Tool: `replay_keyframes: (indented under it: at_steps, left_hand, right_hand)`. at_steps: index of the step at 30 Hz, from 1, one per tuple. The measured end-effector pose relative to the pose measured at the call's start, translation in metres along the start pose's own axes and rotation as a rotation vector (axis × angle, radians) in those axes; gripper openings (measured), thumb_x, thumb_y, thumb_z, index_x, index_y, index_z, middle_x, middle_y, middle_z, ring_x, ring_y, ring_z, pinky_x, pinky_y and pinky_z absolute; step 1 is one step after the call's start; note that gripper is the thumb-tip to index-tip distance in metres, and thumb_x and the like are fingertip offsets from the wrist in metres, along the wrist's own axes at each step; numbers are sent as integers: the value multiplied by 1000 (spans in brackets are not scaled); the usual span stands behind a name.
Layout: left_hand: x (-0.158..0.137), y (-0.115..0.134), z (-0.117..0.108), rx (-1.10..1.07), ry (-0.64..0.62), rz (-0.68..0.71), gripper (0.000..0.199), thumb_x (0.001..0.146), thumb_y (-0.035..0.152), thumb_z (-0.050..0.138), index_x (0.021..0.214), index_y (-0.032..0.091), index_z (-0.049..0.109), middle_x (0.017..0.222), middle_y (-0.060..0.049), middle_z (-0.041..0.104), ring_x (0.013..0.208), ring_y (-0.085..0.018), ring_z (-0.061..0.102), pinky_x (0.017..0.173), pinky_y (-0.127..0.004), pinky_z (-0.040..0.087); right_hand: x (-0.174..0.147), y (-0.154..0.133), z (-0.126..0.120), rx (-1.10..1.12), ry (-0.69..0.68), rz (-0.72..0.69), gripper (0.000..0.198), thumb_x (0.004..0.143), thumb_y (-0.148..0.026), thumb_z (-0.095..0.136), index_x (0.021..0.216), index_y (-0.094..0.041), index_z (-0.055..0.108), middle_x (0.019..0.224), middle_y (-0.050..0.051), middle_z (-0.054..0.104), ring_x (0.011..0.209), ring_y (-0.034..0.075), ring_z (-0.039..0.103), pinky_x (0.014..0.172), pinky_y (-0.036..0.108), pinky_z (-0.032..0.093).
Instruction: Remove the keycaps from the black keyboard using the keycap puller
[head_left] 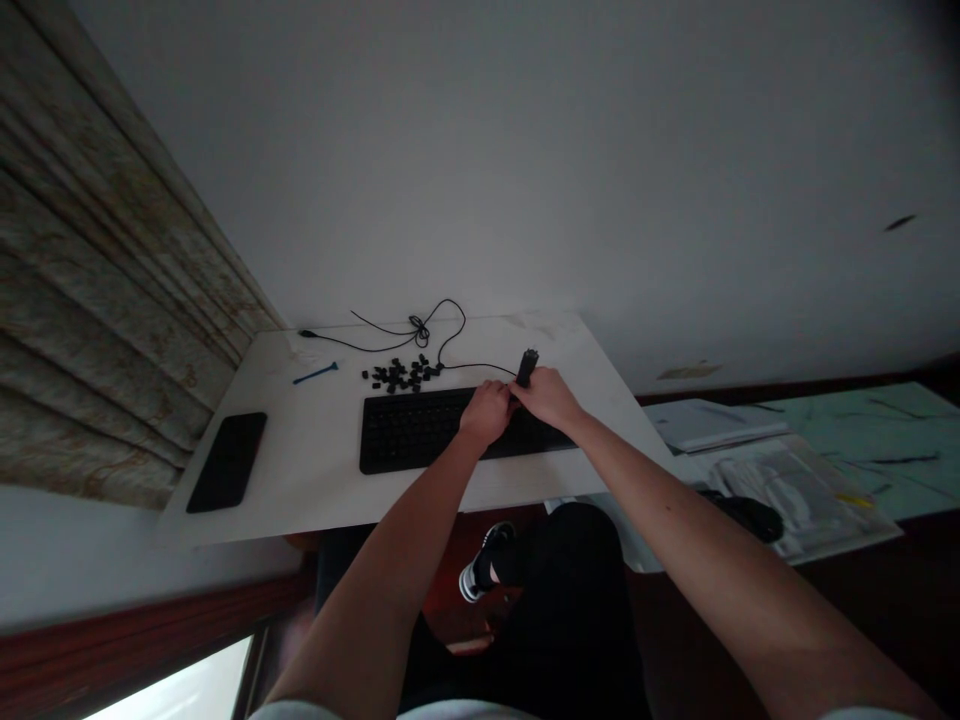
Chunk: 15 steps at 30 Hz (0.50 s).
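A black keyboard (401, 432) lies on the white table, partly covered by my hands. My right hand (550, 397) is closed around a short black brush-like tool (527, 368), whose rough end points up and away from me. My left hand (489, 408) is over the middle of the keyboard with its fingers curled, close against the right fingertips. What the left fingers pinch, if anything, is hidden. Behind the keyboard is a loose pile of small black keycaps (401, 374). A thin black cable (450, 303) runs from the keyboard's back and is bundled near the wall.
A black phone (227, 462) lies at the left of the white table (300, 500). A blue stick-like tool (316, 374) rests behind it. A patterned curtain (90, 260) hangs at left. Papers and plastic packets (795, 490) lie on a lower surface to the right.
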<state>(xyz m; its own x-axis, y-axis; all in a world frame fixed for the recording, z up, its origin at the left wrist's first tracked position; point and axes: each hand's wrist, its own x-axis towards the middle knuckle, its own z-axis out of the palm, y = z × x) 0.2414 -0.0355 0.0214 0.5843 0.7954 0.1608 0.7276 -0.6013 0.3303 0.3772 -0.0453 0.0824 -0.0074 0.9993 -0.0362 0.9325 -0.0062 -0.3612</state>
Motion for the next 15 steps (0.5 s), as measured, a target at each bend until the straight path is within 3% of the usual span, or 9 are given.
replay_keyframes:
  at_steps: [6,11,15]
  left_hand:
    - [0,1,3,49,8,49,25,102,25,45,112,12,63,107,-14,67,108,-26,59,99,-41,46]
    - [0,2,4,70,-7,61,21,101,26,49,106,13,64,109,-13,67,113,-26,57,101,-40,44]
    - [-2,2,1,19,22,28,21,102,27,48,109,15,63,114,-11,66,112,-24,58,99,-37,46]
  right_hand:
    - [-5,-8,-3,-35,19,18,29,93,-29,58,80,-9,75,85,20,75,85,27,73,74,29,51]
    - [12,-29,-50,11,116,-26,25,90,-27,63,77,-9,74,70,14,72,79,25,73,74,28,54]
    - [28,-30,-78,251,158,14,19,86,-24,68,79,-7,73,68,12,71,67,22,73,66,28,58]
